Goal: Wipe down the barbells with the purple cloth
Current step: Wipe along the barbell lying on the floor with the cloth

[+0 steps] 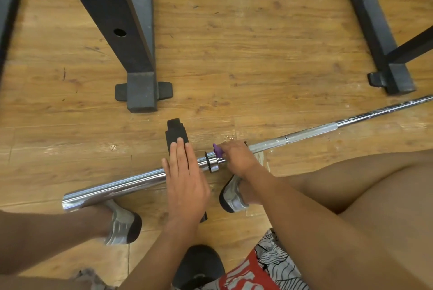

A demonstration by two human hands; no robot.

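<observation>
1. Right grip (236,158) is curled tight round the cloth (218,151). Only a purple scrap of the cloth shows past the knuckles. The cloth is pressed on the barbell (304,134) shaft, just right of the collar (212,162).
2. Left grip (185,179) is flat, fingers straight and close together, holding nothing. Its palm lies across the chrome sleeve just left of the collar, and the fingertips reach over a black block (175,135) that sits under the bar.
3. Barbell runs aslant, low over the wooden floor (257,55). The thick sleeve end points lower left, and the thin shaft runs off at the right edge. Whether the bar rests on the block I cannot tell.
4. Two silver shoes sit near the bar: the left shoe (121,224) below the sleeve end, the right shoe (232,196) just below the right grip.
5. Beyond the bar stand two black frames: a rack post (112,20) with round holes at upper left, and a second frame (375,27) at upper right.
</observation>
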